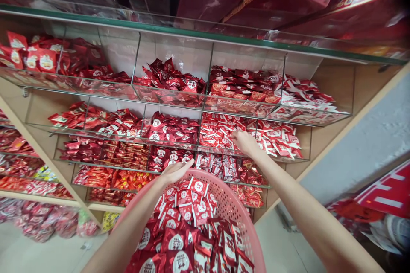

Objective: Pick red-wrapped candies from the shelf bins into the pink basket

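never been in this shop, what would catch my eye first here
The wall of clear acrylic shelf bins ahead, tier on tier, heaped with red snack packets. Low in the middle, a pink plastic basket holds more red packets with round white labels; the left hand is flat above it, while the right hand reaches into a bin of red and white packets.

1. My left hand (174,171) is out in front of me, low and near the middle, palm turned down, fingers straight and held together, pointing up and to the right.
2. My right hand (245,141) reaches farther forward on a nearly straight arm, fingers curled downward, knuckles up.
3. Both forearms are bare.
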Tool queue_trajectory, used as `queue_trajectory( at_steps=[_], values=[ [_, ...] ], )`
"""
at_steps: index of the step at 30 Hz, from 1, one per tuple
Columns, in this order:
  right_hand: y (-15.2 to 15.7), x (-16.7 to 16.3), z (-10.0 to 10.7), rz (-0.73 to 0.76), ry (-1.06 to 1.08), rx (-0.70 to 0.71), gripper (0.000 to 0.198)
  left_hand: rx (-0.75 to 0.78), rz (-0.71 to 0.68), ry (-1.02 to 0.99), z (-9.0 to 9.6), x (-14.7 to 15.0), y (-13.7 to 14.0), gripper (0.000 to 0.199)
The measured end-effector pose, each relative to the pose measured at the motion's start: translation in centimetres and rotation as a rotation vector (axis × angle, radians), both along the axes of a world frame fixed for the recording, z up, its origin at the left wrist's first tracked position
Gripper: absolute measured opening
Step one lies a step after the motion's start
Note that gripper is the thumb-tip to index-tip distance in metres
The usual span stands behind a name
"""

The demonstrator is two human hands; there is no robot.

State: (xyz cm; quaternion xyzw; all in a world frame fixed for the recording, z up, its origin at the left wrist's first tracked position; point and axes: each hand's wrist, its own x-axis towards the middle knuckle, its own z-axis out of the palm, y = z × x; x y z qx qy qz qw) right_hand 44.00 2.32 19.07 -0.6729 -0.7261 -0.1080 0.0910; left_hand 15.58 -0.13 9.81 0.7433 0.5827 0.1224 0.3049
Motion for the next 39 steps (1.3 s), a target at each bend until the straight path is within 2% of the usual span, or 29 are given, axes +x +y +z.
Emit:
queue_trajectory(
  at_steps=[7,14,24,31,35,39],
  values=[
    [-0.2,2.6,0.3,-0.025,-0.074,-0.094,0.026,-0.003,0.033,0.001,-0.4,-1.3,0.2,0.069],
    [-0.2,2.9,0.4,0.021,-0.126,-0.136,0.021,0.009,0.017,0.01,-0.8,-0.9,0.7,0.065],
    [-0.2,3.0,0.0,0.098,-0.159,-0.194,0.024,0.018,-0.008,0.031,-1.4,-0.3,0.8,0.076],
    [0.0,2.8,0.0,0.093,-0.125,-0.151,0.014,0.027,-0.024,0.042,-1.7,-0.3,0.8,0.073],
    [-0.6,3.4,-0.2,0.159,-0.057,-0.093,0.009,0.026,-0.009,0.035,-1.8,-0.3,0.8,0.076],
    [-0.7,4.2,-1.3,0.192,0.074,-0.058,0.018,0.025,-0.01,0.043,-2.0,-0.2,1.1,0.078]
  ],
)
